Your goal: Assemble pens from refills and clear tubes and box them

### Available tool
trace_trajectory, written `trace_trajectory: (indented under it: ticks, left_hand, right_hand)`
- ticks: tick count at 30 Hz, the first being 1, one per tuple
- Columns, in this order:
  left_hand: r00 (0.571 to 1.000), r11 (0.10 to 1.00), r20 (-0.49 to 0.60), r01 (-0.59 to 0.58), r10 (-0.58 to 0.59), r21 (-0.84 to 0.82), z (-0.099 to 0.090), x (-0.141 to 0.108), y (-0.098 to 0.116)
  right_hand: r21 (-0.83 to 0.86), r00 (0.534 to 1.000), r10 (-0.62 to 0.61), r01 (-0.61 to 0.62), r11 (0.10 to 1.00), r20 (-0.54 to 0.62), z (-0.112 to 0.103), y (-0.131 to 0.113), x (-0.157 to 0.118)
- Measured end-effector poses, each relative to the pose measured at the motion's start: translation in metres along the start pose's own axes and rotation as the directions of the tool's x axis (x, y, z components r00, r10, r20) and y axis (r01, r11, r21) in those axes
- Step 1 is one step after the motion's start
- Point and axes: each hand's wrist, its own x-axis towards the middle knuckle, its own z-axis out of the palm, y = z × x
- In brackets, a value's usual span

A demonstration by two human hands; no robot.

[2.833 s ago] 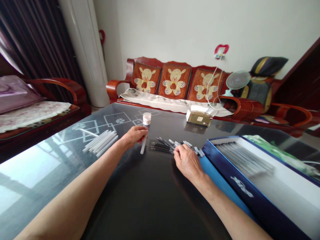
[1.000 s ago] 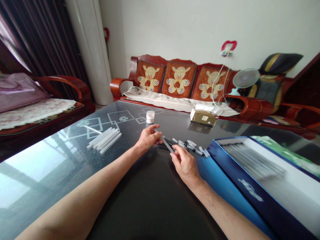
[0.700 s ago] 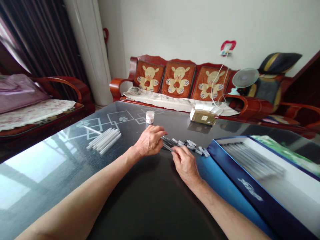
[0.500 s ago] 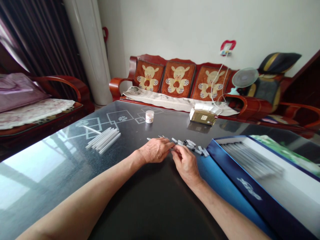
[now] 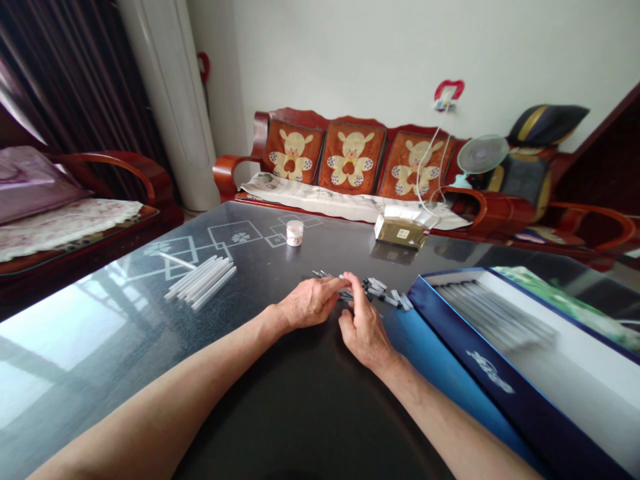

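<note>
Both hands meet over the dark glossy table (image 5: 270,263), fingertips close together. My left hand (image 5: 311,303) has its fingers pressed together and pointing right; what they hold, if anything, is hidden. My right hand (image 5: 365,327) has its index finger stretched forward to the left fingertips, with the thumb apart from it. Just beyond the fingers lie thin dark refills (image 5: 321,274), partly covered. Several short grey and black pen caps (image 5: 377,287) are scattered right of them. A bunch of white pen barrels (image 5: 203,280) lies at the left.
A blue box (image 5: 480,347) with a white inside stands at the right, holding a row of pens (image 5: 493,310). Toward the back are a small round white container (image 5: 295,233) and a tissue pack (image 5: 400,230). A wooden sofa (image 5: 235,175) stands behind the table.
My right index finger has stretched forward, and its thumb has come away from the left fingers. My left hand has hardly moved. The whole view has shifted slightly.
</note>
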Motion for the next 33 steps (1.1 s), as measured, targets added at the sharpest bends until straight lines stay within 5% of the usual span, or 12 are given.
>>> trace_trajectory:
  ticks: [8, 16, 26, 33]
  left_hand:
    - [0.991, 0.974, -0.025, 0.135, -0.133, 0.181, -0.002, -0.002, -0.003]
    - [0.983, 0.968, -0.016, 0.184, -0.184, 0.17, -0.001, -0.003, -0.008]
    - [0.983, 0.962, 0.002, 0.181, -0.185, 0.203, 0.003, -0.005, -0.01]
    - [0.987, 0.967, 0.01, 0.156, -0.161, 0.204, 0.004, -0.005, -0.009]
  right_hand:
    - [-0.217, 0.977, -0.102, 0.059, 0.974, -0.188, -0.032, 0.013, 0.021]
    - [-0.398, 0.979, 0.153, -0.197, 0.896, -0.138, -0.084, 0.068, 0.039]
    - [-0.557, 0.988, 0.139, -0.082, 0.826, 0.062, -0.072, 0.073, 0.026]
    - [-0.595, 0.985, 0.162, -0.097, 0.798, 0.057, -0.065, 0.071, 0.019]
